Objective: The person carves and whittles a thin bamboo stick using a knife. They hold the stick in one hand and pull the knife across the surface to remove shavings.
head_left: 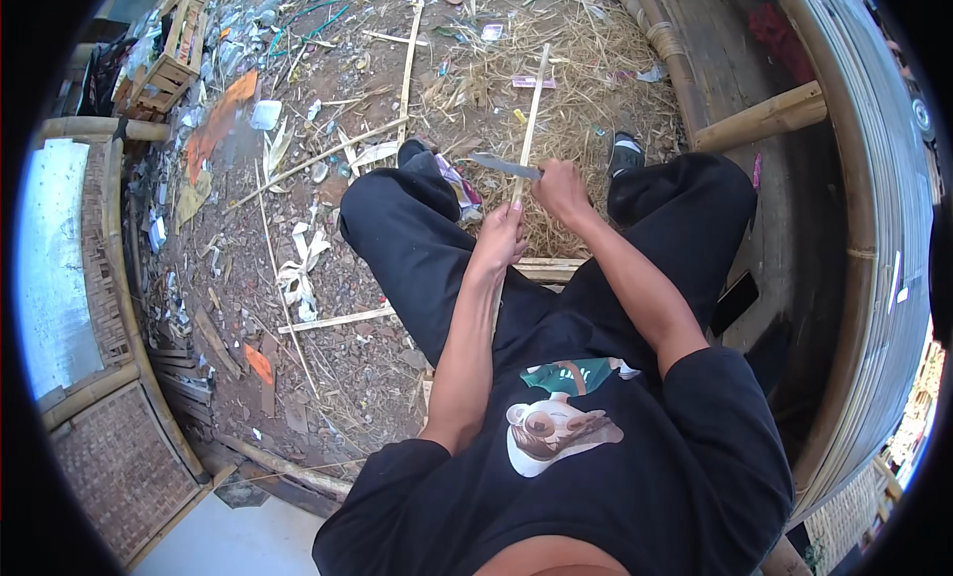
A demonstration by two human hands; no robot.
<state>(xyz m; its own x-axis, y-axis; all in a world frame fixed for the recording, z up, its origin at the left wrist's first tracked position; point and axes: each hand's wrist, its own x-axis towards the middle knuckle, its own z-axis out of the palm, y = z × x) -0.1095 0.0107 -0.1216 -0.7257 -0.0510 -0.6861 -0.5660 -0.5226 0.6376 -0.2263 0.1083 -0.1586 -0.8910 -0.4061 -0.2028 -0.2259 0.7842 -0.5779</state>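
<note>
Between my knees, my left hand (499, 236) is closed round a long, pale bamboo strip (536, 97), which points away from me over the ground. The strip's near end runs back under my left forearm. My right hand (562, 193) grips a knife, its handle hidden in my fist. The knife's grey blade (504, 165) points left and lies across the strip, just beyond my left hand. Whether the edge is cutting into the strip cannot be made out.
Bamboo shavings (586, 79) and litter cover the ground ahead. Loose bamboo strips (409, 74) lie to the left. A wooden crate (171, 55) stands far left, beside a woven panel (119, 477). A bamboo pole frame (862, 238) borders my right, with a dark phone-like object (736, 302) near my thigh.
</note>
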